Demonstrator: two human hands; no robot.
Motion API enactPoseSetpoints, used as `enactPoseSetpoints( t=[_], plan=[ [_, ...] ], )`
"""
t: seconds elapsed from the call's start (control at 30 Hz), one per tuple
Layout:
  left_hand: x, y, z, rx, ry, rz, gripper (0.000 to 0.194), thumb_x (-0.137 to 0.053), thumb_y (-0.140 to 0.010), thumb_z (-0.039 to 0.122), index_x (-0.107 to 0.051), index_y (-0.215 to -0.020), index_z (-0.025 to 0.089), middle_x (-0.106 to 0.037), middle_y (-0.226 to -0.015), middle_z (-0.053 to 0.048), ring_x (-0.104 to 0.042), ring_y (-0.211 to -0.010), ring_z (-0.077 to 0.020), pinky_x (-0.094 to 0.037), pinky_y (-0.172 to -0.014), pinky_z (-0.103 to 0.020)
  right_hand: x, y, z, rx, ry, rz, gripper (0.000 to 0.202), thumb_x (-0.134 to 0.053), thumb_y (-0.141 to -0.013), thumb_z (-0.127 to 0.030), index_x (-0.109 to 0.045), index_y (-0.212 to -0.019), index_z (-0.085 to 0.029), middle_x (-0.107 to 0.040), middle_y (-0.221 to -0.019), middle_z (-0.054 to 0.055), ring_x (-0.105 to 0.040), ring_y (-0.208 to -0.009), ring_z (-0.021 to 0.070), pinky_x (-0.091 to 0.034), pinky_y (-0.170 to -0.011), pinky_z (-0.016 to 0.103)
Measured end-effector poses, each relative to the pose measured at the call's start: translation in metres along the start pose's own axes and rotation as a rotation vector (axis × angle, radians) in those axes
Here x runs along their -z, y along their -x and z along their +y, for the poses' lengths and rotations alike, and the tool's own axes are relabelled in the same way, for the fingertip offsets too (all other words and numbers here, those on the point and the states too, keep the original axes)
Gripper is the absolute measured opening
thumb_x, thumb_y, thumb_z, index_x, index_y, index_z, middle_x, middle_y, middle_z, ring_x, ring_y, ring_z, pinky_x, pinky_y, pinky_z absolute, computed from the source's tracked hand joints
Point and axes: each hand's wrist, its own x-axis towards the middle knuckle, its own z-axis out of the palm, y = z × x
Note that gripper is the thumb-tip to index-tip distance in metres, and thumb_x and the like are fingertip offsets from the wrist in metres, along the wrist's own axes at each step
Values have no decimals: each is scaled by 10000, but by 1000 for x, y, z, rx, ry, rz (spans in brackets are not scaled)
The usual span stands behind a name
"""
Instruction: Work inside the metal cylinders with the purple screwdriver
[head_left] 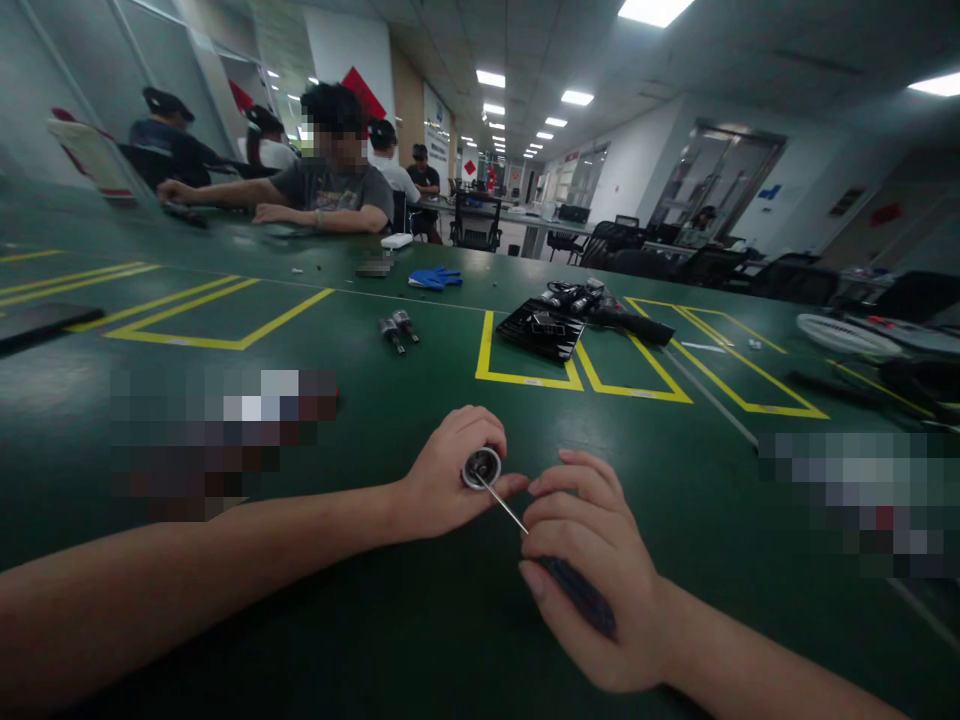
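Observation:
My left hand [456,475] is wrapped round a round metal part [481,468], whose open end with a silvery rim faces me. In my right hand [592,560] is a screwdriver [579,592] with a dark handle and a thin shaft. The shaft slants up and left, and its tip is inside the opening of the metal part. Both hands are above the green table [360,610]. Beyond them, two small metal parts [399,330] lie side by side on the table.
Further off are a black tray [541,330], a heap of dark metal parts and cables [581,298] and a blue glove [435,278]. Yellow tape outlines [529,381] mark the tabletop. A person [337,185] sits across the table. Blurred-out items lie left and right.

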Motion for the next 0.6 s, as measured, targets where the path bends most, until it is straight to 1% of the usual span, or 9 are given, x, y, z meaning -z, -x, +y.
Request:
enactPoseSetpoints(
  t=[0.17, 0.33, 0.6],
  plan=[
    [0, 0, 0, 1, 6, 12, 184, -619, -753, 278, -483, -759, 153, -535, -789, -32, -502, -762, -153, -409, -702, -308, 0, -1, 0, 26, 15, -20, 149, -546, -660, -124, -572, -794, -183, -626, -737, 21, -552, -867, 199, -315, -957, 453],
    [0, 0, 0, -4, -2, 13, 181, -625, -746, 268, -484, -751, 156, -538, -781, -26, -502, -759, -151, -411, -701, -304, -3, 0, 2, 37, 4, 0, 159, -538, -651, -117, -570, -795, -177, -624, -754, 30, -555, -851, 195, -336, -944, 450],
    [1, 0, -2, -3, 6, 20, 206, -605, -765, 329, -496, -740, 156, -542, -764, -25, -498, -734, -145, -415, -685, -295, -5, 1, 4, 52, 6, -30, 169, -531, -664, -119, -570, -817, -181, -631, -782, 37, -562, -853, 201, -362, -933, 450]
  ],
)
